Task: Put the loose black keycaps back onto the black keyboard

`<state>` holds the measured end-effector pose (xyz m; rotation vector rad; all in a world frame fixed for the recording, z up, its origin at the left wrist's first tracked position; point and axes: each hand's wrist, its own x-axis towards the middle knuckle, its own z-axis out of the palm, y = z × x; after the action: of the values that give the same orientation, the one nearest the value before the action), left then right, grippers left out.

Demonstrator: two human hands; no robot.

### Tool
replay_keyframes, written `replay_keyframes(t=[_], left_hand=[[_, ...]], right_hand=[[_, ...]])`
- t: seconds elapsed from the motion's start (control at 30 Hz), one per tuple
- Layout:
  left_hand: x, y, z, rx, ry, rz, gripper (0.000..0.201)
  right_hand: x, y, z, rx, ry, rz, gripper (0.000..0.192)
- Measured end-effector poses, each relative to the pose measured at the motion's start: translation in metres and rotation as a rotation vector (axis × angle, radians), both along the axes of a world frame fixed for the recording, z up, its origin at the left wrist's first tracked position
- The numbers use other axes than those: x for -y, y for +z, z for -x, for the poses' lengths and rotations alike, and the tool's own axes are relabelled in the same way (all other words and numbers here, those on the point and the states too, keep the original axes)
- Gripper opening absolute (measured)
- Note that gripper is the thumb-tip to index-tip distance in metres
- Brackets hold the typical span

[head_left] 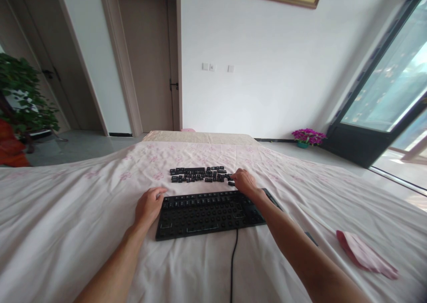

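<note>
I am watching from afar as a flat black plastic keyboard (210, 213), its caps stripped to bare round stems, is lying on a wrinkled pale pink floral bedsheet (66, 223). My left hand (148, 206) is resting loosely curled, grasping nothing, against the keyboard's left end. My right hand (244, 181) is reaching past its far edge, fingertips touching the scattered heap of small black square keycaps (200, 174); I cannot tell whether it is gripping one. A folded pink cloth (365, 254) is lying well apart to the right.
</note>
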<state>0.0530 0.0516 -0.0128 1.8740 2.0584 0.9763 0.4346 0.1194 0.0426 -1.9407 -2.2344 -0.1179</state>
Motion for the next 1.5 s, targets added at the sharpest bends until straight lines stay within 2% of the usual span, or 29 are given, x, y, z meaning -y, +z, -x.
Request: replay_keyframes(t=[0.27,0.43,0.67,1.03,1.23,1.4,1.5], left_hand=[[0.0,0.0,0.0,-0.001,-0.002,-0.008,0.03],[-0.001,-0.001,0.0,-0.009,-0.015,-0.024,0.03],[0.0,0.001,0.0,-0.018,-0.011,-0.015,0.03],[-0.002,-0.002,0.001,0.002,-0.018,-0.013,0.03],[-0.002,-0.002,0.001,0.001,-0.012,-0.019,0.03],[-0.001,-0.001,0.001,-0.007,-0.009,-0.018,0.03],[-0.001,0.0,0.0,-0.002,-0.009,-0.015,0.031]], right_hand=[[0.002,-0.003,0.008,0.033,0.073,-0.026,0.038],[0.002,-0.002,0.01,0.037,0.103,-0.02,0.035],[0.002,0.001,-0.003,-0.067,0.02,-0.053,0.034],[0.0,-0.003,0.013,0.01,0.09,-0.007,0.039],[-0.001,-0.003,0.003,-0.107,0.042,-0.029,0.033],[0.003,0.001,-0.001,-0.062,0.033,-0.029,0.035],[0.007,0.003,0.0,-0.023,0.028,-0.001,0.03]])
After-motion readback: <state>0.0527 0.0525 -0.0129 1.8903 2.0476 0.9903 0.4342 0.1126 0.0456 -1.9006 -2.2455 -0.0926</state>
